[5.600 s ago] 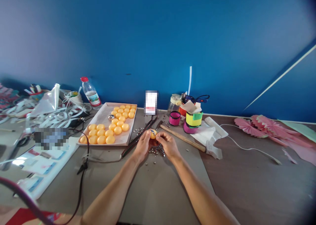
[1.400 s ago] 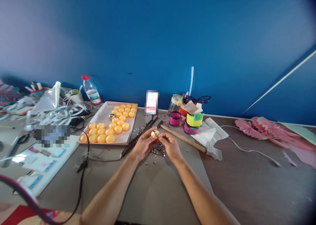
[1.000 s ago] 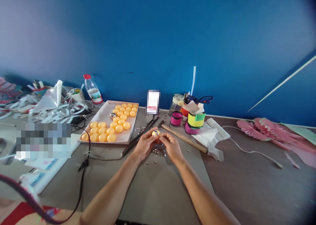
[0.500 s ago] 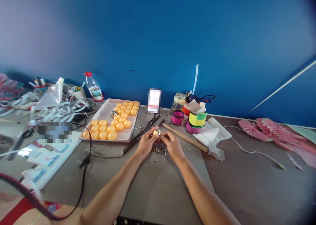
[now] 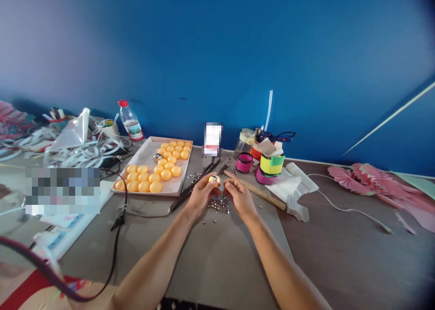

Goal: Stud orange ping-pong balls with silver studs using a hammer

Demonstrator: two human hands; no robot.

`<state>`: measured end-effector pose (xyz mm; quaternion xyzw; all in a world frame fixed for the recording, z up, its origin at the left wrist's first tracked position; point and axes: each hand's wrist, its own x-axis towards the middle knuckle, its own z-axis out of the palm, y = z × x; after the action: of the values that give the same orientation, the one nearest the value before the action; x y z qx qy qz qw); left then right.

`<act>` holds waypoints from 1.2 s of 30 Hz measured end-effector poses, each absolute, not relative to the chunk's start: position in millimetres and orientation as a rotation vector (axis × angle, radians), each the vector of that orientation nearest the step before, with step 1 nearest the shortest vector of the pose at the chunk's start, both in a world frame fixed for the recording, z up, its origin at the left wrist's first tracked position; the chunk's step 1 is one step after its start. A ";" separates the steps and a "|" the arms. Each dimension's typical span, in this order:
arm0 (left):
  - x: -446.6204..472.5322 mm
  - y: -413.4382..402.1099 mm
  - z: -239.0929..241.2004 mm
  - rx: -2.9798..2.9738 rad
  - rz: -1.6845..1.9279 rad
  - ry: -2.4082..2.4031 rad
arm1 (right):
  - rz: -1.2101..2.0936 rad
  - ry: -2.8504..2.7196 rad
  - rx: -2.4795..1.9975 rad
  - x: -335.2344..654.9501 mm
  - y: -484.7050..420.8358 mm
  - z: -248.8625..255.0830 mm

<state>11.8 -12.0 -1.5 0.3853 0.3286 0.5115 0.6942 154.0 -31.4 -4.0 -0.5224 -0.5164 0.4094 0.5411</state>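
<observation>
My left hand (image 5: 201, 196) pinches a small orange ball (image 5: 214, 180) with shiny silver studs on part of it, held just above the table. My right hand (image 5: 239, 196) sits right beside it with the fingers curled together; what its fingertips hold is too small to make out. Under both hands lies a pile of small silver studs (image 5: 219, 204). A pale tray (image 5: 146, 155) at my left holds several plain orange balls (image 5: 149, 179) and one silver-covered ball (image 5: 157, 157).
A wooden-handled hammer (image 5: 258, 192) lies right of my hands, a long dark tool (image 5: 193, 186) with a black cable to the left. Behind stand a jar (image 5: 245, 142), tape rolls (image 5: 268, 167), a water bottle (image 5: 131, 123). White strips lie far left, pink paper fans (image 5: 360, 176) far right.
My right hand has drawn slightly away from the ball, which stays in my left fingers. The view has shifted a little.
</observation>
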 end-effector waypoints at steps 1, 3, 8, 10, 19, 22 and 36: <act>10.3 -11.3 0.0 0.817 1.155 0.713 | 0.875 -1.343 -1.307 158.7 -31.3 -2.8; 7.2 -10.0 2.9 0.767 1.184 0.684 | 0.683 -1.573 -1.472 167.2 -31.6 -1.9; 3.6 -8.4 5.4 0.736 1.185 0.638 | 0.453 -1.994 -1.902 172.0 -33.6 -4.0; 3.8 -8.1 4.8 0.739 1.183 0.638 | 0.448 -2.050 -1.921 168.4 -34.1 -4.0; 3.8 -8.5 3.9 0.726 1.179 0.670 | 0.463 -2.015 -1.715 158.3 -36.6 -7.4; 3.0 -8.8 5.2 0.707 1.174 0.688 | 0.466 -1.944 -1.597 158.0 -36.8 -9.3; -0.3 -11.1 10.6 0.644 1.135 0.562 | 0.597 -1.691 -1.378 153.0 -37.9 -7.2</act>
<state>-0.3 -11.1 10.6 0.2957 0.2578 0.5209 0.7581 153.0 -37.9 -7.2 -0.5511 -0.6766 0.2388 0.4259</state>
